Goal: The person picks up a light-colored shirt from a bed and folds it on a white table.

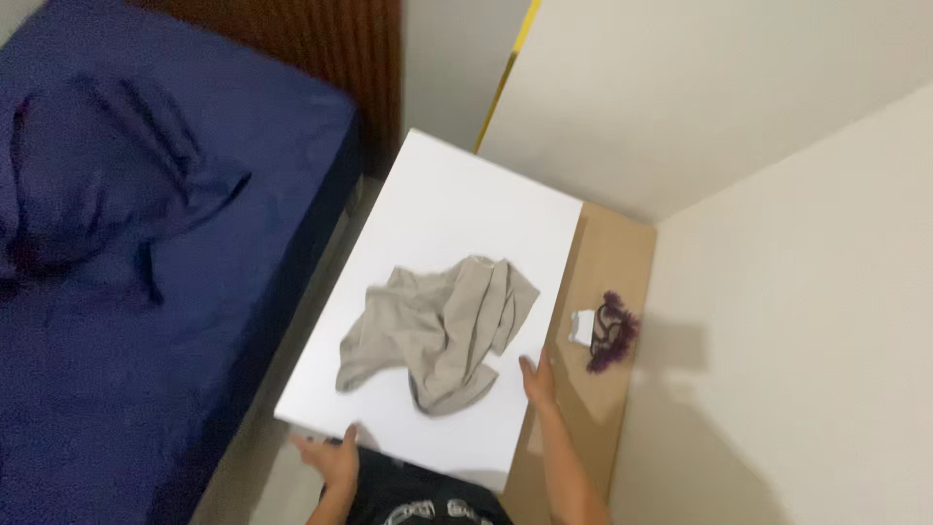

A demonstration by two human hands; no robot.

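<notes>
Soft even indoor light, slight motion blur throughout, white board (457, 224) bright, faint wall shadows at right

We see a plain beige-grey garment (442, 331) crumpled on a white board (457, 209), which lies over a tan cardboard-coloured surface (612, 253). Beside it we note a dark purple tuft (612, 335) with a small white tag, a deep navy bedsheet (146, 292) and cream walls (777, 194).
</notes>
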